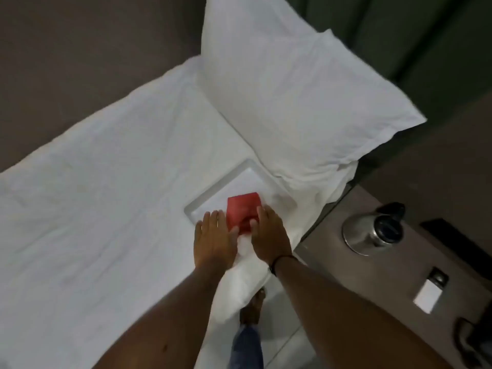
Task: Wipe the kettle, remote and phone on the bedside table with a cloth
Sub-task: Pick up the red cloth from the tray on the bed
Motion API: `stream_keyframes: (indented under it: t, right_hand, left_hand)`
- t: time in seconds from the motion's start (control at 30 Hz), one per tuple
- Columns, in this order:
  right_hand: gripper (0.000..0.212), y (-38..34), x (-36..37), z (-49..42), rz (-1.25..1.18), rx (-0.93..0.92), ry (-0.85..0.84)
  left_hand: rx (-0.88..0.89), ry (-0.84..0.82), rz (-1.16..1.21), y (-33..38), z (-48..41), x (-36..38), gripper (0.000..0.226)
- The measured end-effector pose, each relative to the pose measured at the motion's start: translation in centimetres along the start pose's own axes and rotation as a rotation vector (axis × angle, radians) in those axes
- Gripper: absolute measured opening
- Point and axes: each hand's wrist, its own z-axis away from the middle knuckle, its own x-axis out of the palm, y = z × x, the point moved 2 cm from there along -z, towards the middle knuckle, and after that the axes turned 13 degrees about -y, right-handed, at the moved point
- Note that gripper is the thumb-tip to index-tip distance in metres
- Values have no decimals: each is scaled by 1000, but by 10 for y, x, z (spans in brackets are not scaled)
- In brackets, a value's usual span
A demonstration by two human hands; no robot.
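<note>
Red folded cloth (242, 214) lies on a white tray (213, 194) on the bed (106, 182), just below the pillow (292, 102). Both hands lie flat with fingers spread, grip closed on nothing: the left hand (214, 239) touches the cloth's left edge, the right hand (270, 235) covers its right corner (thumb on the cloth). Off to the right, the steel kettle (371, 231) stands on the bedside surface (332, 262), with a dark remote (452, 242) beyond it.

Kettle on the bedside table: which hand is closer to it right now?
Right. The right hand is on the bed beside the red cloth, on the side towards the kettle; the left hand lies beyond the cloth, farther away.
</note>
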Motion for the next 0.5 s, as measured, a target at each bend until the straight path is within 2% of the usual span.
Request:
stream_keyframes:
  t: [0.03,0.1,0.17,0.23,0.3,0.4,0.5]
  right_hand:
    - [51,-2,4,-22,-58,31,-1]
    - [56,-5,7,-57,-152,171,-26]
    - [63,-5,9,-83,-214,320,-69]
    - [67,0,14,-96,-282,395,-88]
    - [68,4,13,-106,-403,420,-95]
    - [66,14,7,-114,-611,449,-145]
    - [55,23,-5,-103,-1001,381,-190]
  left_hand:
    - [-10,69,73,-1,-21,-1,64]
    - [-76,98,141,-2,-56,1,58]
    - [-162,37,179,-3,-82,6,65]
    - [-238,-52,256,-5,-98,17,69]
    - [-261,-107,372,-6,-107,19,61]
    - [-193,-147,691,-4,-112,19,30]
    - [-90,-201,1063,7,-103,2,30]
